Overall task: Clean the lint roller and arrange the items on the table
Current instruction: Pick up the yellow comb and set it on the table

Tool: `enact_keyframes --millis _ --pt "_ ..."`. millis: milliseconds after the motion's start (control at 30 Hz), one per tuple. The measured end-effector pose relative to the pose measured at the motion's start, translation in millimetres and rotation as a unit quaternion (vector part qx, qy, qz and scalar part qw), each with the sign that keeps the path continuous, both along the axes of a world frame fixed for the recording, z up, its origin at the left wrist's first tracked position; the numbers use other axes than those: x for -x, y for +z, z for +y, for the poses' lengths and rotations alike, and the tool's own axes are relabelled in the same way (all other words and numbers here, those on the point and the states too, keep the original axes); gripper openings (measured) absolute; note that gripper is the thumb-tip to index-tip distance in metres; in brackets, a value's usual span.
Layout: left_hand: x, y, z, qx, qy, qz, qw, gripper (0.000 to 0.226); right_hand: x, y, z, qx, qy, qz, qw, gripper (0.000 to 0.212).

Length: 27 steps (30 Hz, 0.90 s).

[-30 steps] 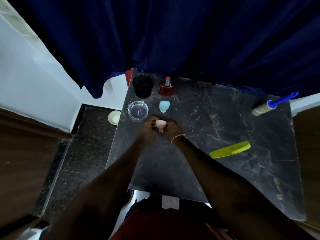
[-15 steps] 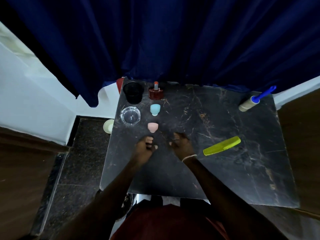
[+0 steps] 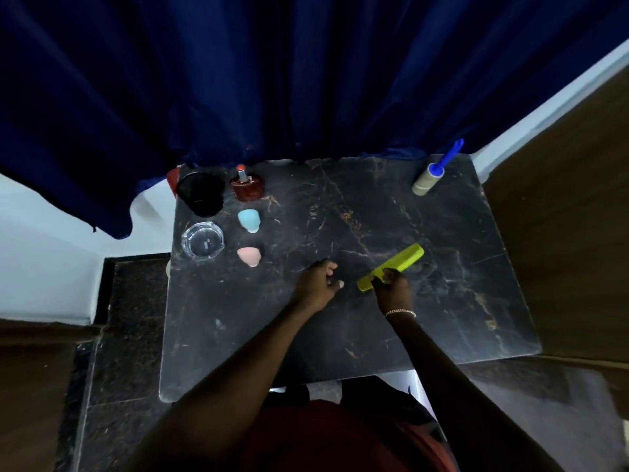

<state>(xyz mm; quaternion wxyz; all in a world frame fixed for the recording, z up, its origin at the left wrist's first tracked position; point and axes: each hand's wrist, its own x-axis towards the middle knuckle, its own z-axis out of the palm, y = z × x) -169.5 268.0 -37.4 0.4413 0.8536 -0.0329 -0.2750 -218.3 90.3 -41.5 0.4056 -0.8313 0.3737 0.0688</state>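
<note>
A lint roller [image 3: 429, 177] with a blue handle lies at the far right corner of the black marble table [image 3: 340, 335]. A yellow-green comb [image 3: 400, 262] lies right of centre; my right hand [image 3: 391, 286] pinches its near end. My left hand [image 3: 318, 284] hovers just left of it, fingers loosely curled and holding nothing. At the left stand a pink sponge [image 3: 249, 256], a blue sponge [image 3: 249, 219], a glass ashtray [image 3: 202, 240], a black cup [image 3: 200, 193] and a red bottle [image 3: 247, 185].
A dark blue curtain [image 3: 306, 80] hangs behind the table's far edge. Wooden panels [image 3: 561, 233] flank the right side, and dark floor tiles [image 3: 129, 318] lie to the left.
Both hands let go of the pink sponge, which now stands below the blue one. They moved right, and my right hand took hold of the comb's near end.
</note>
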Motion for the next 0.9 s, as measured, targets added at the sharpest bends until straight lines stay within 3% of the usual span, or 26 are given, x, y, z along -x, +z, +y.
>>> enact_keyframes --millis 267,400,767,900 --pt "-7.5 -7.0 -66.4 -0.103 -0.144 -0.023 0.984 0.055 -19.4 2.8 -48.5 0.002 -0.097 0.088 0.991 0.035" --pt "-2.2 -11.7 -97.7 -0.149 -0.182 -0.042 0.971 0.046 -28.7 -2.9 -65.4 -0.034 -0.117 0.117 0.986 0.044" --pt "-6.4 -23.5 -122.9 -0.217 -0.200 -0.017 0.955 0.060 -39.5 -12.4 -56.1 -0.037 -0.109 0.148 0.982 0.073" --pt "-9.4 -24.7 -125.9 -0.247 -0.207 -0.025 0.946 0.069 -40.3 -16.6 -51.7 -0.050 -0.138 0.127 0.981 0.057"
